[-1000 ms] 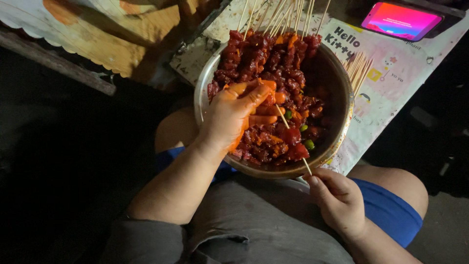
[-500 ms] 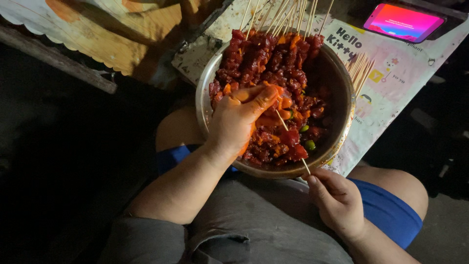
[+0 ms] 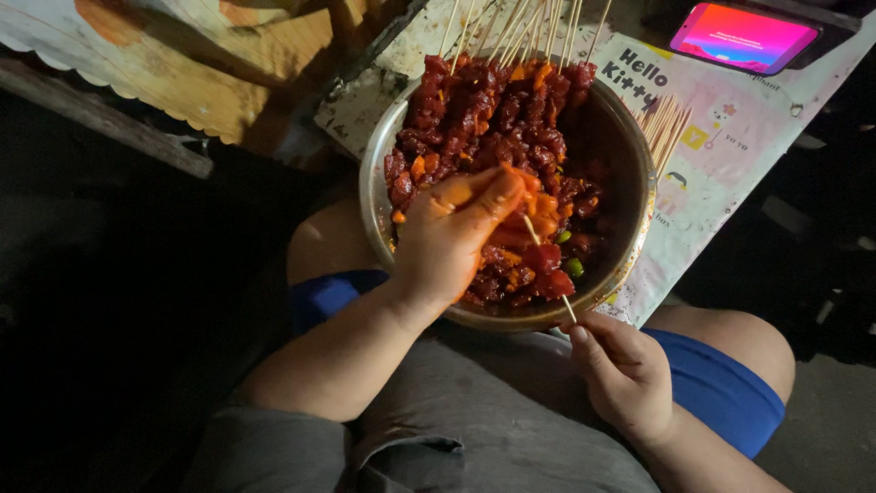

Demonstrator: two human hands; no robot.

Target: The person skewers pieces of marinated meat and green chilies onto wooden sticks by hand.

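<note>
A round metal bowl [image 3: 639, 228] rests on my lap, full of red marinated meat chunks [image 3: 474, 114] with bits of orange and green. My left hand [image 3: 452, 237], smeared orange, reaches into the bowl and pinches meat pieces around the tip of a thin wooden skewer [image 3: 546, 265]. My right hand [image 3: 625, 374] sits below the bowl's near rim and grips the lower end of that skewer. Several loaded skewers [image 3: 525, 27] lean against the far rim, sticks pointing away.
A bundle of bare wooden sticks [image 3: 666, 123] lies on a pink printed sheet [image 3: 730, 155] right of the bowl. A lit phone [image 3: 744, 36] lies at the top right. Worn patterned boards [image 3: 173, 64] fill the upper left; the left side is dark.
My left hand has shifted slightly within the bowl, its fingers closing on meat at the skewer tip. The right hand has stayed put, holding the stick.
</note>
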